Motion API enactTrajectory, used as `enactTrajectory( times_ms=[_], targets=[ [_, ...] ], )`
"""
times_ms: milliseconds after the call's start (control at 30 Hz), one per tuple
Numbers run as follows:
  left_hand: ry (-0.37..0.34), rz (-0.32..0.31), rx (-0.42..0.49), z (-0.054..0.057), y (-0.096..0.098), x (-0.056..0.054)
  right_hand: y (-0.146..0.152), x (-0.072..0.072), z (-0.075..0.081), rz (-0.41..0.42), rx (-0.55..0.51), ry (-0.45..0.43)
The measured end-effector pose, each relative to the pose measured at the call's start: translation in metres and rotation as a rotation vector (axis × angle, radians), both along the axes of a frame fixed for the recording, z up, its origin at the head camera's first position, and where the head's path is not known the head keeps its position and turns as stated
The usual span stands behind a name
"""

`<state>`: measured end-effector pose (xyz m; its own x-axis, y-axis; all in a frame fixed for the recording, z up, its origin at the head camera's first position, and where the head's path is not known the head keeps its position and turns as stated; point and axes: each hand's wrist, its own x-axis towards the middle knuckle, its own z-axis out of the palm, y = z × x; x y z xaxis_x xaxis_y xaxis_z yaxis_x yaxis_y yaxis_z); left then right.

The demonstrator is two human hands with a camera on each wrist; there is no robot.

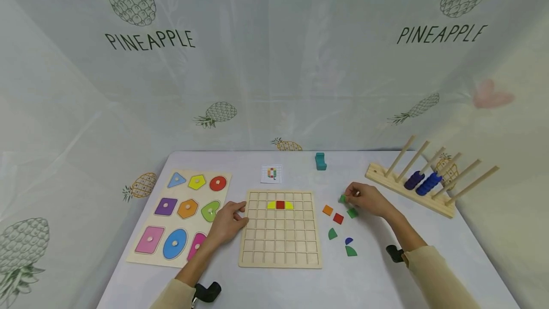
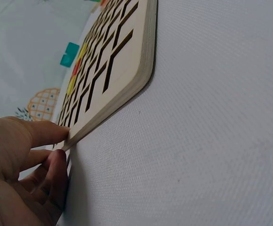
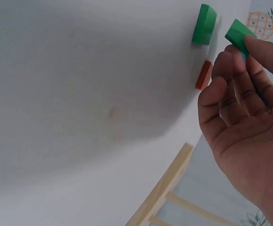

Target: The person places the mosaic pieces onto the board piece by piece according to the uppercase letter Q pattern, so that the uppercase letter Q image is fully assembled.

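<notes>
Head view shows a white table (image 1: pixel 270 287) in front of a pale curtain (image 1: pixel 274 66) with pineapple drawings (image 1: pixel 221 112) on it. The word "PINEAPPLE" (image 1: pixel 150 40) is on the curtain twice, in big black letters. A little card (image 1: pixel 272 174) with a small coloured picture lies behind the grid board (image 1: pixel 280 247). One row of the grid board holds a red square (image 1: pixel 280 204) between two yellow pieces (image 1: pixel 272 205). On the left, a shape board (image 1: pixel 169 221) has bright shapes with knobs in it. On the right, a peg stand (image 1: pixel 393 181) has blue rings (image 1: pixel 428 184) on two sticks. The left hand (image 1: pixel 227 222) has bent fingers and holds the grid board's left edge. The right hand (image 1: pixel 367 198) pinches a green square (image 3: pixel 237 35), which is near other loose pieces (image 1: pixel 338 218), right of the grid board.
</notes>
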<state>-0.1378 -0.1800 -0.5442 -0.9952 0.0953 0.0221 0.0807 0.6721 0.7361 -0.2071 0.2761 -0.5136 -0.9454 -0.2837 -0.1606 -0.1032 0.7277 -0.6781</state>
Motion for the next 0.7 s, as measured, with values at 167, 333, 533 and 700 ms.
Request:
enactTrajectory(
  times_ms=[167,333,533,700],
  targets=[
    [-0.006,0.001,0.004,-0.001,-0.001,0.0,-0.015,-0.006,0.0,0.019,-0.005,-0.012],
    [-0.002,0.006,-0.007,-0.002,-0.001,-0.002,-0.026,-0.009,0.002,0.039,-0.021,-0.019],
    [-0.006,0.0,-0.004,-0.001,-0.001,-0.001,-0.04,-0.009,0.004,0.086,-0.039,-0.038],
    [-0.002,-0.002,-0.004,-0.001,-0.001,-0.001,-0.054,-0.009,0.006,0.1,-0.05,-0.05]
  ],
)
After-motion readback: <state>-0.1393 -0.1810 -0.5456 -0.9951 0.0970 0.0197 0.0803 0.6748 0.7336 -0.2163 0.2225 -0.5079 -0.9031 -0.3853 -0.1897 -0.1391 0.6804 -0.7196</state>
